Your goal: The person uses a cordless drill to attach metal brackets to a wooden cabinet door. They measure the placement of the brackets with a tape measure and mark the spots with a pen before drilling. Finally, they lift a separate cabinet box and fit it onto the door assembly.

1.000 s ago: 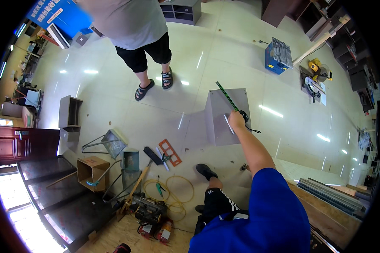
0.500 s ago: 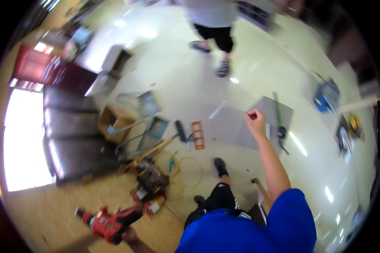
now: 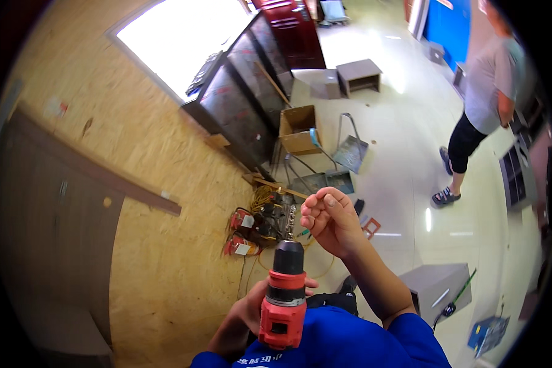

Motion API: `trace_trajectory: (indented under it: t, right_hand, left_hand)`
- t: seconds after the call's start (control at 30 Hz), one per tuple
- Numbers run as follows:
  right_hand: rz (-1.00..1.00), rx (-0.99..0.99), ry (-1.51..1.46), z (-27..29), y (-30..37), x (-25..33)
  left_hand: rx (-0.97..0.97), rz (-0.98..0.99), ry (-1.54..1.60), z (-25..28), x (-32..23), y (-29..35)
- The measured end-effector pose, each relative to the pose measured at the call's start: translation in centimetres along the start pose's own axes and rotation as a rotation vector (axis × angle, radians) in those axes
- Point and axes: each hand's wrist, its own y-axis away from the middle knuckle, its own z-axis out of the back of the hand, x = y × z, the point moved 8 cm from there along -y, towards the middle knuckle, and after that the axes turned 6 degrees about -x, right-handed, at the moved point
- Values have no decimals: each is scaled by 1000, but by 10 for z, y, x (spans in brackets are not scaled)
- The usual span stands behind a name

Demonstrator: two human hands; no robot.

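My left hand (image 3: 253, 305) is wrapped round a red and black cordless drill (image 3: 283, 310), held close to my blue shirt with its black chuck facing away from me. A thin metallic, spiral-looking bit (image 3: 290, 226) sticks out of the chuck. Just beside and beyond that bit, my right hand (image 3: 338, 226) is raised, its fingers curled in and thumb pressed to them. Whatever small thing it may hold cannot be made out. Between the right hand and the bit a small gap shows.
Left stands a wood-board wall (image 3: 178, 270). Red tools (image 3: 242, 219) and cables lie at its foot. Further off are an open cardboard box (image 3: 300, 144), dustpans (image 3: 352, 153) and dark panels (image 3: 227, 104). A grey cabinet (image 3: 432, 282) stands right; another person (image 3: 487, 92) is far right.
My view has swung left toward the board wall. The drill has come from the far lower left to in front of my body. My right hand has moved in near its bit.
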Motion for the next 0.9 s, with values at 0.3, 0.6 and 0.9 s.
trace_trajectory:
  t: [0.3,0.6,0.9]
  right_hand:
    - [-274,3,241,-68,-48,-192]
    - [-408,40,227,-102,-74,-336]
    - [-563,79,180,-108,-88,-411]
  left_hand:
    - [32,-301,-292,94,-55,113]
    - [17,-332,-277,200,-88,201]
    - [-7,-273,-190,258,-80,241]
